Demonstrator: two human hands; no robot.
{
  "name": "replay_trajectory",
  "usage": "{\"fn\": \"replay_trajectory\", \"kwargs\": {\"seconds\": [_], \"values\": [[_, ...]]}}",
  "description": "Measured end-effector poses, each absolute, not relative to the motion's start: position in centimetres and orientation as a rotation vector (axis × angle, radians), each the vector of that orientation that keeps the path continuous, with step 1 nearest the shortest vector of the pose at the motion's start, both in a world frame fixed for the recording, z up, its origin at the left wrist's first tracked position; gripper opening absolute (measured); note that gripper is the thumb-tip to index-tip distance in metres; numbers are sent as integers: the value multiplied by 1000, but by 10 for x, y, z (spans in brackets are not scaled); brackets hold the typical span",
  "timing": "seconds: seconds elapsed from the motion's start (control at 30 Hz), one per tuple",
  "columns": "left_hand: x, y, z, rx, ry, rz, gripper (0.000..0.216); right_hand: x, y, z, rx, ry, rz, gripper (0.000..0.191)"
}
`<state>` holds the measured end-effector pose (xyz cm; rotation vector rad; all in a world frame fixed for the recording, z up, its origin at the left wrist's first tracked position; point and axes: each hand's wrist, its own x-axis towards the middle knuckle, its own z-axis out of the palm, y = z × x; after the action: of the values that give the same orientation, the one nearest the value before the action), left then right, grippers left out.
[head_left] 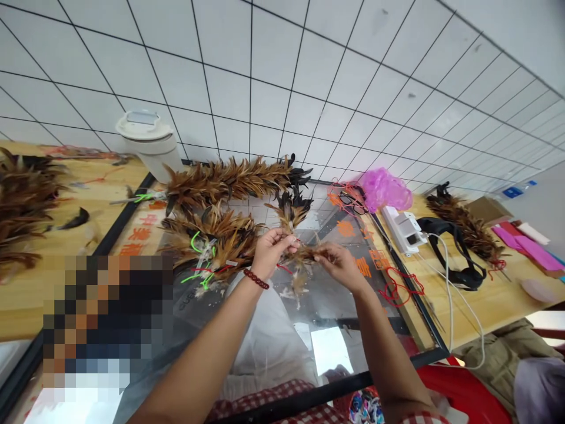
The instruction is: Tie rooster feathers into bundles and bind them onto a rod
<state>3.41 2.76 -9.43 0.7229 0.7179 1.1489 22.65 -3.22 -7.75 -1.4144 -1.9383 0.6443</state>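
Note:
My left hand (pixel 270 250) and my right hand (pixel 339 263) meet over a glass panel (pixel 326 330), both pinched on a small bundle of brown feathers (pixel 303 254) held between them. A bead bracelet sits on my left wrist. A red thread (pixel 285 269) hangs under the bundle. Just beyond my hands stands a tuft of dark-tipped feathers (pixel 289 209). A long finished feather duster (pixel 229 179) lies across the far side of the glass, and a second feather bunch (pixel 212 235) with green and red ties lies left of my left hand.
A white lidded cup (pixel 148 141) stands at the back left by the tiled wall. Loose feathers (pixel 22 200) pile on the wooden table at left. Right of the glass: a pink plastic bag (pixel 386 188), white power strip (pixel 404 229), black strap (pixel 459 259), red thread (pixel 399 288).

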Motion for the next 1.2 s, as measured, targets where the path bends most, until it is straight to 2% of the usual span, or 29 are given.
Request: {"fn": "replay_trajectory", "kwargs": {"seconds": [0.2, 0.33, 0.53, 0.7, 0.87, 0.97, 1.07, 1.2], "values": [[38, 22, -91, 719, 694, 996, 39, 223, -25, -74, -1440, -1449, 986, 28], [38, 21, -92, 769, 656, 916, 40, 194, -7, -77, -1325, -1323, 1141, 31], [36, 23, -95, 799, 667, 867, 33, 180, 13, -77, -1289, -1259, 1065, 31], [31, 27, -92, 710, 664, 1081, 29, 214, 15, -73, -1349, -1117, 853, 29], [29, 29, -92, 642, 700, 1202, 28, 243, -15, -61, -1563, -1883, 904, 26], [29, 29, -95, 659, 732, 1191, 28, 244, -32, -61, -1565, -2155, 784, 27], [29, 30, -94, 630, 728, 1188, 27, 245, -35, -67, -1594, -1995, 722, 7], [28, 31, -90, 522, 696, 1112, 24, 249, -29, -71, -1593, -1414, 995, 29]]}}
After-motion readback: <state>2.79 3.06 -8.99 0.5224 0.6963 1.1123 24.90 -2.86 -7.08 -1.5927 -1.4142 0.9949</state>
